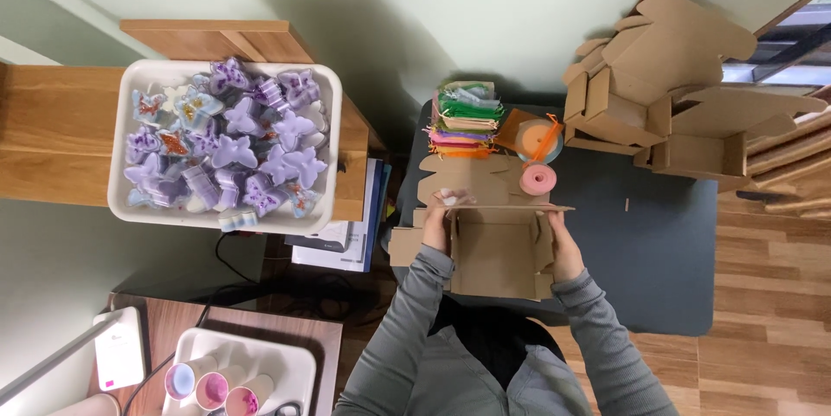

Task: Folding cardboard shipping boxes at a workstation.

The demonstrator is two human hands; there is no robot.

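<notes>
left hand [435, 224] clasps left wall of cardboard box [495, 251] | right hand [564, 247] clasps right wall | box half-folded on dark table [658, 251], lid flap open behind | tip: squeeze both walls evenly, keep corners square | pink tape roll [538, 179] near

three cups [216, 386], two trays [130, 122], two hands [437, 230]

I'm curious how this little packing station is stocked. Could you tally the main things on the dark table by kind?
Box being folded, held by the left hand and right hand: 1
Pile of folded cardboard boxes: 1
Stack of coloured pouches: 1
Pink ribbon roll: 1
Orange ribbon spool: 1
Total: 5
</notes>
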